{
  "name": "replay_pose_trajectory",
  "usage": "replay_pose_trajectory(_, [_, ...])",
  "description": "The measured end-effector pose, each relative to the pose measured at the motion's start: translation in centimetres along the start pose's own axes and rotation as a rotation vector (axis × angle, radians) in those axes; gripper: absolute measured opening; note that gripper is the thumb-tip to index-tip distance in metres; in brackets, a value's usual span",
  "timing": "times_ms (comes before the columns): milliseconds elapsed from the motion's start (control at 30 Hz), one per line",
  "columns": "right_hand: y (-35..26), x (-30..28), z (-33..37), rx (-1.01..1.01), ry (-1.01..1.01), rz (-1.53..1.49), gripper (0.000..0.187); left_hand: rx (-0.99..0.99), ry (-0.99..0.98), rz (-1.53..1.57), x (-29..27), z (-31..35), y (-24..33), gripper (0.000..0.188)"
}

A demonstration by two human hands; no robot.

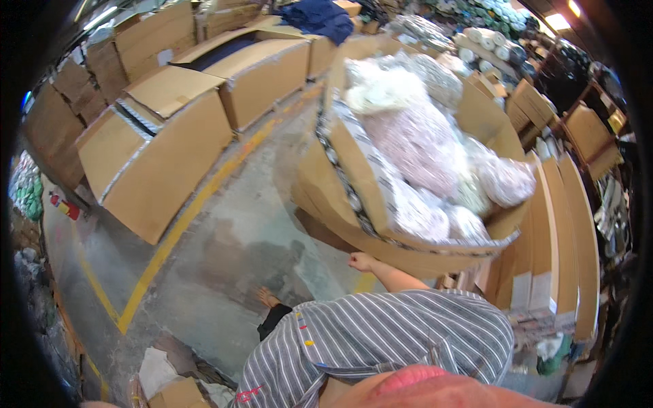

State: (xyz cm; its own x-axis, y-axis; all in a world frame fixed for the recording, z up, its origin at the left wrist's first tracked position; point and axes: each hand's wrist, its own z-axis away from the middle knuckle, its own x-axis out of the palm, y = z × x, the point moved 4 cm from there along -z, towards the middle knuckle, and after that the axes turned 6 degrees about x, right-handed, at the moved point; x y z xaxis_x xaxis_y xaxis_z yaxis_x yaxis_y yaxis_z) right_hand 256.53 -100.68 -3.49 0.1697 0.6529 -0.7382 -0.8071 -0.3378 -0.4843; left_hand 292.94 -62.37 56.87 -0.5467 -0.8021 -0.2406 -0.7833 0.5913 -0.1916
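My right hand [361,261] is curled into a loose fist below the near wall of a large open cardboard box [314,183]. No object shows in its fingers, and a gap of floor seems to lie between hand and box. My bare right forearm [401,279] comes out of a striped grey short sleeve. Bundles wrapped in clear plastic, pale pink [422,139] and white [384,88], are heaped above the box's rim. My left hand is out of view. A bare foot [267,296] below a black trouser leg shows on the floor.
Closed-flap cartons [173,163] line the left side along a yellow floor line [173,241]. A fire extinguisher [64,206] stands at far left. Flat cardboard panels [578,238] lean at right. Rolls [486,42] and piled bags lie behind. Scraps [160,374] lie at lower left.
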Motion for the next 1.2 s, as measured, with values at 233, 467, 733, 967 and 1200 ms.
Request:
replay_pose_trajectory(233, [-11.6, -0.9, -11.3, 0.012, -0.24, 0.01, 0.024, 0.235, -0.136, 0.288, 5.3, -0.3, -18.0, 0.043])
replay_pose_trajectory(467, [-18.9, -5.9, -28.0, 0.147, -0.1, -0.543, 0.016, 0.299, -0.27, 0.369, 11.5, 1.2, -35.5, 0.043])
replay_pose_trajectory(733, [-28.3, -16.2, -53.3, -0.126, -0.267, -0.135, 0.03, 0.205, -0.347, 0.345, 18.4, 1.2, -53.0, 0.043])
replay_pose_trajectory(967, [-32.0, -29.4, -70.3, -0.043, -0.058, -0.086, 0.03, 0.212, -0.348, 0.414, 24.5, 4.8, -70.4, 0.043])
replay_pose_trajectory(1200, [-23.6, -34.6, -73.7, 0.401, 0.049, -0.086, 0.028, 0.386, -0.242, 0.734, 34.2, 7.0, -93.5, 0.043])
